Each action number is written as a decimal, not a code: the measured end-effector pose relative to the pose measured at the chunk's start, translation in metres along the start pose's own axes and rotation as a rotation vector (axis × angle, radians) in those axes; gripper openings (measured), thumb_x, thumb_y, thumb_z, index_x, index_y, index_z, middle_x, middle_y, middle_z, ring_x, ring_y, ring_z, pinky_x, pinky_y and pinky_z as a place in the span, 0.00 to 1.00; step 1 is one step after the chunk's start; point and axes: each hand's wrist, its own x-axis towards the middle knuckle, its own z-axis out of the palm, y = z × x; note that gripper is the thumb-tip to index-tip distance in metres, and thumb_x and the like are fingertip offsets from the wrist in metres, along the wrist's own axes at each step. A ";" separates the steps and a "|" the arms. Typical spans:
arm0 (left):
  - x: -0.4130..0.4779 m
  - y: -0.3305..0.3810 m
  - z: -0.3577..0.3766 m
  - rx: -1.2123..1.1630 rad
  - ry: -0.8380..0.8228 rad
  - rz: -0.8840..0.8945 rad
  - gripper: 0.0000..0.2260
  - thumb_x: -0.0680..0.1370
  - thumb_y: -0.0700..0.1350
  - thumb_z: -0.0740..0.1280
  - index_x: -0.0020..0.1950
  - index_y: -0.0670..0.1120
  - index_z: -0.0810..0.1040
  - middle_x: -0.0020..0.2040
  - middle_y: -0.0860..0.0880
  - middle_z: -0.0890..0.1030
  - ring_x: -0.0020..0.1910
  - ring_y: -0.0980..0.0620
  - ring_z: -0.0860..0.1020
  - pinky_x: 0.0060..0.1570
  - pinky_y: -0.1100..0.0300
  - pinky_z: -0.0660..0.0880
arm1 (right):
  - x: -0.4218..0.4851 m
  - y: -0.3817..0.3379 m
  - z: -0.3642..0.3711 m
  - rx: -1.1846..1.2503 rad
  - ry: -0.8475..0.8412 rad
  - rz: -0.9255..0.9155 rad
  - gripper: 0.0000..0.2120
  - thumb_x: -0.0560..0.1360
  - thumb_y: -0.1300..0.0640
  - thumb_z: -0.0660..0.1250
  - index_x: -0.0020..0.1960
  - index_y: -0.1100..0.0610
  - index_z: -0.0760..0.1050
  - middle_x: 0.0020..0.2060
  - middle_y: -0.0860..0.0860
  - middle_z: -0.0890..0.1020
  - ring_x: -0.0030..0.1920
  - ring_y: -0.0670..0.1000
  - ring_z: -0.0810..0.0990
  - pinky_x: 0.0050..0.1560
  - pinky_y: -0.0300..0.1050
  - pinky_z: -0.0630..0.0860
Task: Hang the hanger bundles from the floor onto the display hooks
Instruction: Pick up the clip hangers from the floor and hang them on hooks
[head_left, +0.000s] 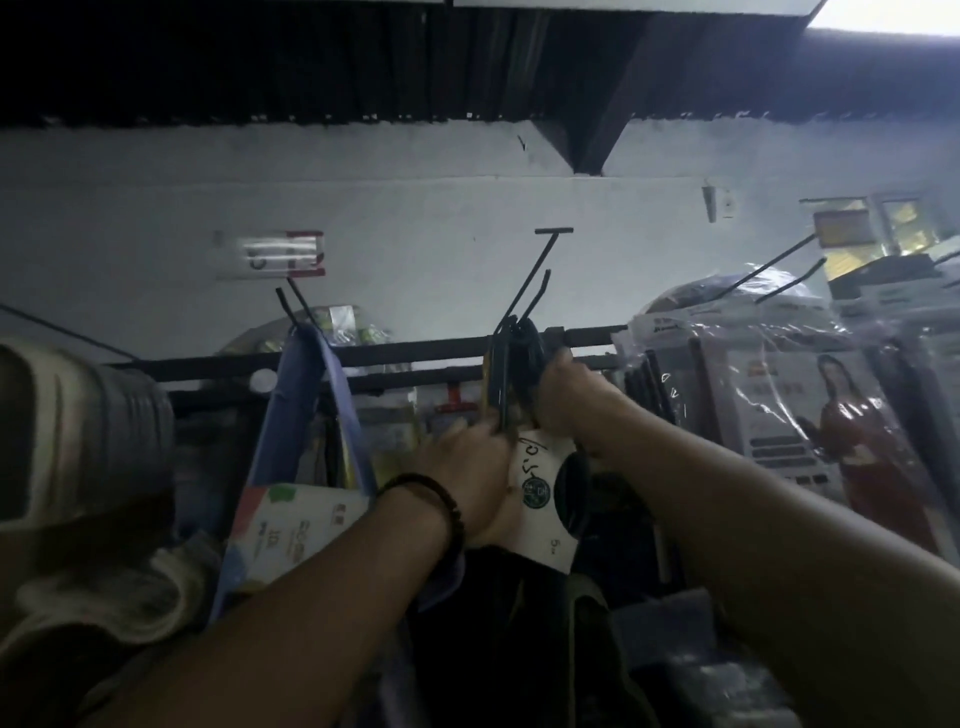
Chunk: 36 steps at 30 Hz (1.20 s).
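Black hanger bundle (503, 379) is meeting the middle display hook (531, 275), left hand (462, 467) and right hand (563, 395) both gripping it, seemingly unreleased; blue bundle (314, 353) is already hanging left.

Left hand (462, 467) fingertips lost behind hanger bundle (503, 379); right hand (563, 397) fingers wrap out of sight round its top. Whether bundle sits on display hook (540, 270) above grip is unclear, junction dark. Bundle's lower part, below grip, lost in shadow behind forearms. Wall sign (272, 255) up-left of grip blurred, unreadable. Grey object (78, 431) far left of grip — cut by frame edge.
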 end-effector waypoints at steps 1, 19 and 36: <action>-0.005 -0.001 -0.009 0.001 0.021 0.006 0.20 0.80 0.55 0.66 0.71 0.49 0.75 0.69 0.48 0.75 0.69 0.43 0.74 0.65 0.47 0.76 | -0.010 -0.002 -0.008 -0.030 -0.009 -0.004 0.24 0.84 0.49 0.63 0.73 0.61 0.62 0.64 0.64 0.78 0.61 0.66 0.80 0.58 0.61 0.78; -0.499 -0.167 -0.120 -0.100 0.135 -0.542 0.15 0.77 0.66 0.63 0.42 0.56 0.73 0.35 0.55 0.77 0.35 0.56 0.78 0.32 0.52 0.75 | -0.409 -0.274 0.020 0.356 -0.297 -0.757 0.13 0.81 0.45 0.61 0.41 0.50 0.72 0.33 0.47 0.79 0.32 0.52 0.78 0.32 0.58 0.76; -1.125 -0.236 -0.105 -0.301 -0.513 -1.686 0.09 0.83 0.55 0.66 0.51 0.52 0.80 0.44 0.52 0.85 0.46 0.47 0.84 0.47 0.52 0.81 | -0.929 -0.632 0.239 0.601 -1.425 -0.989 0.07 0.83 0.49 0.67 0.49 0.50 0.78 0.40 0.45 0.81 0.41 0.50 0.80 0.39 0.50 0.79</action>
